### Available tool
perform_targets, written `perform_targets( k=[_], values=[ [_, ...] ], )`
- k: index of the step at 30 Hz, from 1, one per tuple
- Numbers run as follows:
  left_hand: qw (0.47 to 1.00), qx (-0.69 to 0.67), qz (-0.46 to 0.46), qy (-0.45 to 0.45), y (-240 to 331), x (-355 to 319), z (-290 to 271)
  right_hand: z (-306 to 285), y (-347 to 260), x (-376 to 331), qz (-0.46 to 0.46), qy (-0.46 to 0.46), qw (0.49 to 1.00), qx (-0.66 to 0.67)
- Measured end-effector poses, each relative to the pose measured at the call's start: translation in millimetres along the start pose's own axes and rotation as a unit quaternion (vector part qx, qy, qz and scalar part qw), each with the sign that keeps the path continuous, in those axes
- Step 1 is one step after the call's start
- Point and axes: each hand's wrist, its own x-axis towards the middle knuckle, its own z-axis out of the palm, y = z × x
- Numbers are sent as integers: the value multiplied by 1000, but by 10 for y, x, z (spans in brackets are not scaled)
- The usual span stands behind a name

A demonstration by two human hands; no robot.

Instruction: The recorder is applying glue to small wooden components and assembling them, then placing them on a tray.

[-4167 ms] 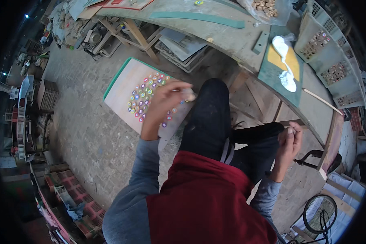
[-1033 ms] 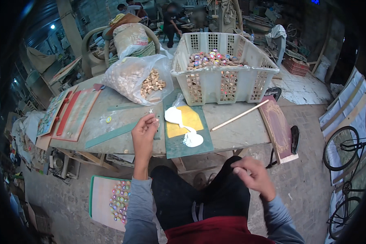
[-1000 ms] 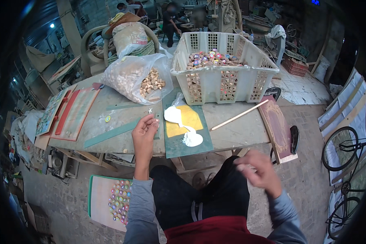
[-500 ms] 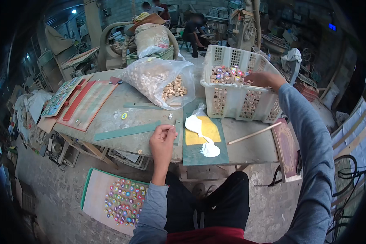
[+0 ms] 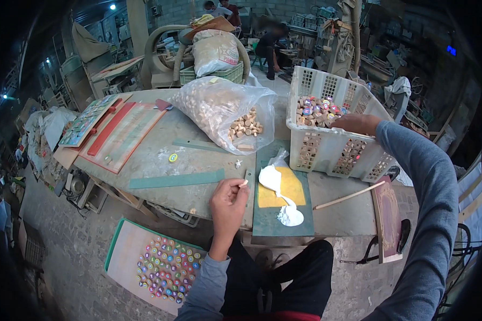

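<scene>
Above the near edge of the table, my left hand (image 5: 229, 201) is closed in a pinch on a small pale piece (image 5: 245, 183), too small to name. My right hand (image 5: 355, 123) reaches over the near rim of a white plastic crate (image 5: 326, 135), its fingers down at the wooden pieces and partly hidden. Round wooden pieces with coloured tops (image 5: 317, 111) lie heaped in the crate. Between my hands, a bag of white paste (image 5: 270, 178) rests on a yellow sheet (image 5: 297, 191), with a blob of paste (image 5: 290, 215) spilling onto the green board (image 5: 265, 229) beneath.
A clear plastic bag (image 5: 201, 109) of plain wooden pieces lies open behind. A thin stick (image 5: 348, 195) lies to the right, green strips (image 5: 177, 180) to the left. Below left, a green-edged board (image 5: 124, 251) bears many coloured discs. People sit in the background.
The whole view has shifted, so the table and crate appear further right and lower. My left hand keeps its pinch; my right hand stays in the crate, a little lower against its rim.
</scene>
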Motion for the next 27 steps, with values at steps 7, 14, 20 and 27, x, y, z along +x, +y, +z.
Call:
perform_targets(
  k=[7,14,20,27],
  values=[
    [999,33,25,14,-42,-37,8,153,91,163,0,44,999,-24],
    [999,34,31,1,-62,9,96,-231,275,-71,114,325,921,180],
    [1000,13,21,13,-80,-12,2,-622,-331,-698,-88,345,690,630],
    [1000,25,7,5,-102,-25,-8,-259,-752,-1746,-121,293,665,676]
  ],
)
